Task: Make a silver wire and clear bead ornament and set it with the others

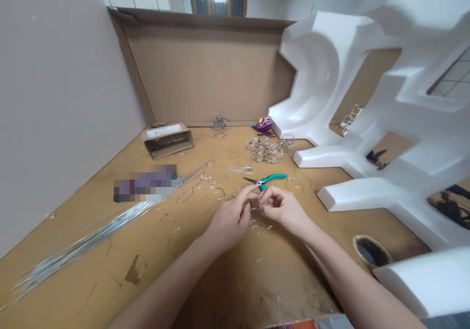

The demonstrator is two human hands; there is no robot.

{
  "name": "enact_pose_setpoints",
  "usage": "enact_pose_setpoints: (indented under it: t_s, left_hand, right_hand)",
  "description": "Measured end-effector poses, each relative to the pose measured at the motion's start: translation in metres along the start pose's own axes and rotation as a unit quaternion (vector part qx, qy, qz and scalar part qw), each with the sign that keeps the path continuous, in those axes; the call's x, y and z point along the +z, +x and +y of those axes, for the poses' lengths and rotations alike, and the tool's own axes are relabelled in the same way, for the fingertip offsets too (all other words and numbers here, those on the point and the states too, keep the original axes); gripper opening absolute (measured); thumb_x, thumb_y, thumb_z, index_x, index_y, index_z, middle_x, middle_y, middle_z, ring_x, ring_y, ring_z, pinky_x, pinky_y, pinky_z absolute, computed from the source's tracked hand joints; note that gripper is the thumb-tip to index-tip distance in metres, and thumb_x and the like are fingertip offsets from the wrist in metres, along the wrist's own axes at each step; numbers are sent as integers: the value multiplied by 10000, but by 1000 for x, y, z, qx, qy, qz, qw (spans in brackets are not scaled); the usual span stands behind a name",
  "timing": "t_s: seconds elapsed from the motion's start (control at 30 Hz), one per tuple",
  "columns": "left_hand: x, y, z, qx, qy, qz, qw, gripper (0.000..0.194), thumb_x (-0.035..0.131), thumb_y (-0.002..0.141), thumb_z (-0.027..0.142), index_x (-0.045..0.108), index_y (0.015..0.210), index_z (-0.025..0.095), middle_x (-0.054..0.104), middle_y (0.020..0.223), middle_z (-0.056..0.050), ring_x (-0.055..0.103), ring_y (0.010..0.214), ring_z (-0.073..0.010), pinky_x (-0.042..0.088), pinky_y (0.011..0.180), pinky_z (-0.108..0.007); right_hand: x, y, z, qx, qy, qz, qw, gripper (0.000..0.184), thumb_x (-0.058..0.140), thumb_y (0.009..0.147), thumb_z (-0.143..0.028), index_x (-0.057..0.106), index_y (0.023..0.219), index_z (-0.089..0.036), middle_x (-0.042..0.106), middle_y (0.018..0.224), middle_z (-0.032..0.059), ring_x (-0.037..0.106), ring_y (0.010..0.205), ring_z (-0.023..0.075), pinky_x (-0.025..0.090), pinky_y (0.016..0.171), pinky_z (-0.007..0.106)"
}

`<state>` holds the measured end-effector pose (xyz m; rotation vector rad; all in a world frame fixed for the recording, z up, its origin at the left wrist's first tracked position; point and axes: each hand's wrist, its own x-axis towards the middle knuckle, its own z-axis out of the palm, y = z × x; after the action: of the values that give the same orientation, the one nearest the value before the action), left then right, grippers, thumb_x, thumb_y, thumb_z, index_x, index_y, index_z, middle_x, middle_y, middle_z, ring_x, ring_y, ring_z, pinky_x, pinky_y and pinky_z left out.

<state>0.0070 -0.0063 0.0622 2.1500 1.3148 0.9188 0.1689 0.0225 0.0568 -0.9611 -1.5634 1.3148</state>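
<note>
My left hand [228, 220] and my right hand [283, 208] meet above the brown work surface, fingertips almost touching. Between them is a thin bent wire [253, 208], pinched by the fingers of both hands; its exact shape is partly hidden. Right behind my fingertips lie long-nose pliers [270, 178] with green handles, jaws pointing left. Below the hands sit thin silvery wire bits [262, 226]. Small clear beads on wire [207, 181] lie to the left of the pliers.
A long bundle of straight wires [99, 236] runs across the left side. Behind stand an open cardboard box [169, 141] and tangled wire pieces [268, 149]. White moulded foam [341, 160] borders the right, near a dark round hole [372, 250]. A pixelated object [145, 182] rests on the left.
</note>
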Motion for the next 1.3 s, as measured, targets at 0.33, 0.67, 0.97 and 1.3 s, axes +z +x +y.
enact_pose_setpoints:
  t_s: [0.33, 0.67, 0.97, 1.3]
  left_hand:
    - [1, 0, 6, -1, 4, 9, 1000, 429, 356, 857, 201, 333, 1285, 228, 664, 990, -8, 611, 731, -136, 434, 649, -245]
    - [2, 5, 0, -40, -138, 54, 988, 275, 453, 829, 278, 614, 1043, 219, 678, 988, -19, 621, 874, -150, 469, 802, -262]
    - [3, 3, -1, -4, -34, 128, 991, 167, 472, 819, 195, 631, 864, 215, 664, 829, 3, 606, 761, -126, 464, 710, -240]
    - [-31, 19, -50, -92, 73, 240, 964, 124, 485, 782, 178, 604, 746, 170, 530, 798, -7, 460, 579, -101, 386, 583, -238]
  right_hand:
    - [0, -3, 2, -270, -290, 95, 913, 137, 498, 704, -54, 507, 659, -182, 560, 699, 14, 489, 600, 110, 400, 535, 227]
    - [-1, -5, 7, -409, -367, 99, 829, 153, 525, 781, -56, 544, 847, -193, 626, 872, 64, 591, 808, 137, 489, 640, 250]
    - [2, -3, 7, -351, -327, 100, 872, 94, 531, 783, -117, 588, 790, -191, 596, 852, 64, 576, 747, 142, 470, 573, 252]
    - [-50, 7, -2, 22, -269, 1, 963, 101, 638, 660, -238, 605, 636, -146, 592, 608, 7, 492, 528, 107, 386, 511, 248]
